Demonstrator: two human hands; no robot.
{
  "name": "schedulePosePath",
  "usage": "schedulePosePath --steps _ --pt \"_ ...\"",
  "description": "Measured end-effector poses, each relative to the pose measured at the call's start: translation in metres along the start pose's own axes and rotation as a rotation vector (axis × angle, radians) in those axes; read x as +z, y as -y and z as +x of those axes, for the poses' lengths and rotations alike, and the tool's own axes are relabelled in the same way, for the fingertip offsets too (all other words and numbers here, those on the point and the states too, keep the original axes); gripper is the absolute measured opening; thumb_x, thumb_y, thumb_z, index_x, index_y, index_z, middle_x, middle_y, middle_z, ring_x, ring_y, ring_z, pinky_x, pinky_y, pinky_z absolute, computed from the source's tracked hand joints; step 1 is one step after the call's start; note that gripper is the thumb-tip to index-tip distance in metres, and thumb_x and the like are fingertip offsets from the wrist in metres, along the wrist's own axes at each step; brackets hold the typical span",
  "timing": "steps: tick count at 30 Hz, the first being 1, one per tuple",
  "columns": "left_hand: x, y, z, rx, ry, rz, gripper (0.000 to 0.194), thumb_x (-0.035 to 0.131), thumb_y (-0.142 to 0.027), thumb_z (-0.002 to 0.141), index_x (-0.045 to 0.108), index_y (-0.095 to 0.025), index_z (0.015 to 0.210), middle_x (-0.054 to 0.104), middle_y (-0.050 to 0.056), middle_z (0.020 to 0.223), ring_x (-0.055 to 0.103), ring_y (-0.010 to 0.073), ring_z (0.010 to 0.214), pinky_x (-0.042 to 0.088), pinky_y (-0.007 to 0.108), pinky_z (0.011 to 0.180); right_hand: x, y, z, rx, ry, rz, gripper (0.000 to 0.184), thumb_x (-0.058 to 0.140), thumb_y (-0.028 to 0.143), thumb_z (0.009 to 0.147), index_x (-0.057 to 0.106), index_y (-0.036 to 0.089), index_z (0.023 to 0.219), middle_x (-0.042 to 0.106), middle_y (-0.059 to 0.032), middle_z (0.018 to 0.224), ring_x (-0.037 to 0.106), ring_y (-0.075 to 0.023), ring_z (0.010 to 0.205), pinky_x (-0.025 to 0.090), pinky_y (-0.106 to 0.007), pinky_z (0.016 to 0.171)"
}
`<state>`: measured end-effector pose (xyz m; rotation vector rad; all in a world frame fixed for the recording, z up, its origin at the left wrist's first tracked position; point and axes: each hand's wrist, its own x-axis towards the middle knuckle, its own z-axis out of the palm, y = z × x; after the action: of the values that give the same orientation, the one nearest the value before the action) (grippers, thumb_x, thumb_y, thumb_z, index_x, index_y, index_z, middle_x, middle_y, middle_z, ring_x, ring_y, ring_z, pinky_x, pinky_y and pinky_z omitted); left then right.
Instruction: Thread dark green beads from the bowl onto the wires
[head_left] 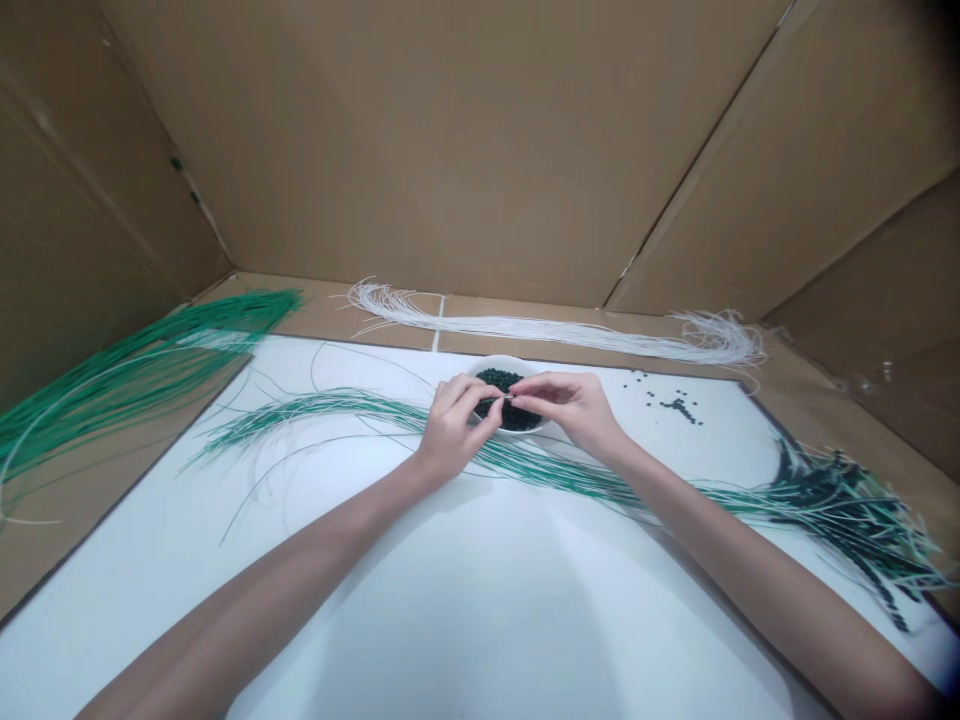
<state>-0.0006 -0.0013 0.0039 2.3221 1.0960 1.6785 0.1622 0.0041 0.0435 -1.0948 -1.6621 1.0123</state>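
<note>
Green strands (555, 476) run crosswise over the white tabletop (465, 610), under both forearms. White bowl (499, 360) sits beyond them, filled with dark beads (495, 379); stray beads (681, 407) lie off to the right. Left hand (448, 425) and right hand (581, 403) meet above the bowl, each grip pinched on one small pale piece (508, 397), too small to identify. Risks, my judgement: a loosened pinch could drop it among the beads; a dipping wrist could knock the rim and spill some.
</note>
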Motion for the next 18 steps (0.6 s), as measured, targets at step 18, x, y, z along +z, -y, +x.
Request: schedulePosePath --steps 18 --pt "0.0001 0.001 -0.001 -0.007 0.018 0.007 0.006 0.051 -0.017 0.078 0.057 -0.016 0.081 0.057 0.003 0.074 0.052 0.0123 0.073 0.041 0.026 0.068 0.0041 -0.0001 -0.0015 0.024 -0.06 0.007 0.014 0.069 0.028 0.059 0.068 0.017 0.067 0.068 -0.003 0.069 0.061 -0.0157 0.065 0.049 -0.027 0.063"
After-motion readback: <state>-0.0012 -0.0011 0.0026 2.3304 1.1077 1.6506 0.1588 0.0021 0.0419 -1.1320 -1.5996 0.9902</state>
